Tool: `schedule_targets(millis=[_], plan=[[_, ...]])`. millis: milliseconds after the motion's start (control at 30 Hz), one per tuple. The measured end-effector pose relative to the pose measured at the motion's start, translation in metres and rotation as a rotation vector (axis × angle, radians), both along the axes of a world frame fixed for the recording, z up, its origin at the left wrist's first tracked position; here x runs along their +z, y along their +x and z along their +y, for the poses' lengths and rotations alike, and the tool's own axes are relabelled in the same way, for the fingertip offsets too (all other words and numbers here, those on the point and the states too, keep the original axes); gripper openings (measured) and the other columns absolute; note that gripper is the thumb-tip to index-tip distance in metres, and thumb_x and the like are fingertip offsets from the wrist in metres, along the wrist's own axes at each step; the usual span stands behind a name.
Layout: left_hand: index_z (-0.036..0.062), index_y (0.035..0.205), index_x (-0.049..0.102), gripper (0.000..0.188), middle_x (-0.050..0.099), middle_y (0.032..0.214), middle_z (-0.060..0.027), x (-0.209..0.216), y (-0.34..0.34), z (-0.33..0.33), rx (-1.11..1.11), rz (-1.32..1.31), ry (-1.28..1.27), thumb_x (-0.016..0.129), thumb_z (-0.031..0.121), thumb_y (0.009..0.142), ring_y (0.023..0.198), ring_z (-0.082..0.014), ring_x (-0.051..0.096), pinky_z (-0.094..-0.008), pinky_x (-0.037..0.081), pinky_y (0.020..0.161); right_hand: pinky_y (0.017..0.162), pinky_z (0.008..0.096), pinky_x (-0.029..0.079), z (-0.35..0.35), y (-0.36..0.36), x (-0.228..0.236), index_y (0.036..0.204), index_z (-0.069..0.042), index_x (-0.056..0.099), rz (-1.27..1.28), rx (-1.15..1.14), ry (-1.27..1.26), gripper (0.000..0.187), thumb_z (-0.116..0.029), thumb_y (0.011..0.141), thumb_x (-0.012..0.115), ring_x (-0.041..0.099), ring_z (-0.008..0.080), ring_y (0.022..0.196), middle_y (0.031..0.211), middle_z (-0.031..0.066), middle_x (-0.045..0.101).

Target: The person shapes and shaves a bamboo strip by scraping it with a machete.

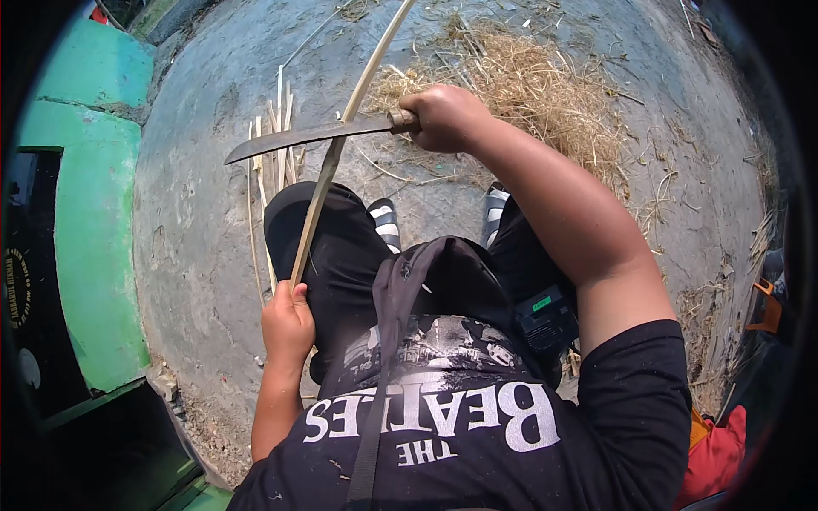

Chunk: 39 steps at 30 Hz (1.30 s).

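Dull metal blade (294, 139) (wooden handle (400, 121))

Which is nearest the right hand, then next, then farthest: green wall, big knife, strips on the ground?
1. Big knife: in the right hand.
2. Strips: on the ground, left.
3. Green wall: far left, past the strips.

Bright Day, Dark Rim

Daylight brightens the ground (200, 230) and straw (537, 94); the lower-left opening (111, 443) sinks into near black. Faint haze veils part of the shirt (511, 468). The green wall (98, 230) bows toward the blackened rim.
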State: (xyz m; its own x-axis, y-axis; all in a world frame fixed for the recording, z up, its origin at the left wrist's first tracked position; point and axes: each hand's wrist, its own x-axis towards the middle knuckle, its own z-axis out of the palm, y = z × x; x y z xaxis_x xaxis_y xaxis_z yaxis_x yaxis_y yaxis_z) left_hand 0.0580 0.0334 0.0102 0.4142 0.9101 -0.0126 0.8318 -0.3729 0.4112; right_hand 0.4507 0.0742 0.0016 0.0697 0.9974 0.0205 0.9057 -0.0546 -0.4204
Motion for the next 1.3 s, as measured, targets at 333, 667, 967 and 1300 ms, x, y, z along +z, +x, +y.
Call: schedule_targets(millis=[333, 667, 967, 1300], plan=[[0.0014, 0.085, 0.053, 0.034, 0.061, 0.072, -0.0257, 0.011, -0.001, -0.009, 0.02, 0.062, -0.052, 0.053, 0.028, 0.106, 0.071, -0.051, 0.061, -0.0535, 0.043, 0.057, 0.081, 0.0456, 0.058, -0.001, -0.014, -0.007, 0.096, -0.013, 0.073, -0.061, 0.037, -0.031, 0.019, -0.019, 0.078, 0.068, 0.072, 0.0347, 0.092, 0.092, 0.0135, 0.074], [0.0007, 0.084, 0.053, 0.034, 0.061, 0.071, -0.0257, 0.01, 0.005, -0.001, 0.0, 0.035, -0.03, 0.053, 0.027, 0.106, 0.07, -0.0508, 0.06, -0.0531, 0.043, 0.058, 0.078, 0.047, 0.058, 0.001, 0.002, -0.008, 0.093, -0.015, 0.072, -0.017, -0.004, 0.017, 0.015, -0.019, 0.079, 0.067, 0.072, 0.0351, 0.088, 0.088, 0.0128, 0.073], [0.0007, 0.086, 0.055, 0.034, 0.061, 0.071, -0.025, 0.009, -0.002, 0.001, -0.013, 0.01, -0.045, 0.053, 0.028, 0.106, 0.069, -0.0495, 0.06, -0.0514, 0.044, 0.058, 0.078, 0.0464, 0.058, -0.005, -0.017, 0.007, 0.092, -0.014, 0.074, -0.151, 0.151, 0.01, 0.015, -0.018, 0.08, 0.066, 0.073, 0.0344, 0.091, 0.09, 0.0137, 0.074], [0.0003, 0.086, 0.055, 0.032, 0.06, 0.07, -0.0244, 0.004, -0.006, 0.001, -0.014, 0.038, -0.032, 0.054, 0.026, 0.106, 0.068, -0.0493, 0.06, -0.0521, 0.043, 0.058, 0.083, 0.0456, 0.058, -0.002, 0.007, 0.006, 0.098, -0.013, 0.073, -0.058, 0.001, -0.029, 0.021, -0.015, 0.079, 0.066, 0.073, 0.0342, 0.092, 0.094, 0.0138, 0.075]])
